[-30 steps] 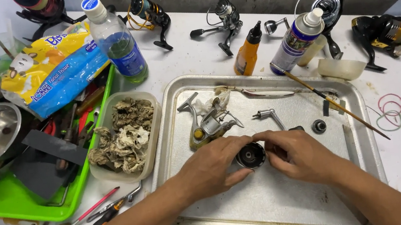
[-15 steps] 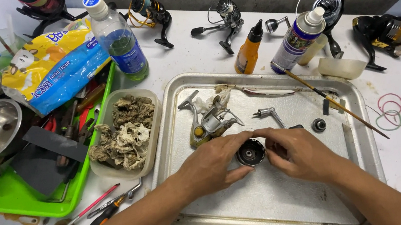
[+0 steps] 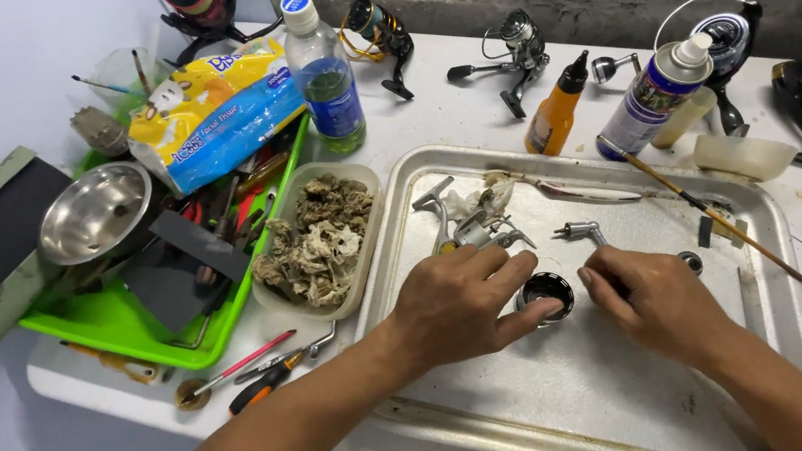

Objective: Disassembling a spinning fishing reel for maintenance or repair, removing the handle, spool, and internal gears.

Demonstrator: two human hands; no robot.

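Where hands meet, half-hidden black spool (image 3: pixel 544 294)

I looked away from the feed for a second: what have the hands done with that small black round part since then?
The right hand has come off the black round part and drawn back a little to its right, so the part is more exposed. The left hand still touches it with its fingertips, and the part still lies on the metal tray. Bottles, reels and tools around the tray lie as before.

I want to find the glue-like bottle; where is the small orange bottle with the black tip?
In the head view, the orange bottle stands on the white table just beyond the metal tray's far edge, right of centre, left of the spray can.
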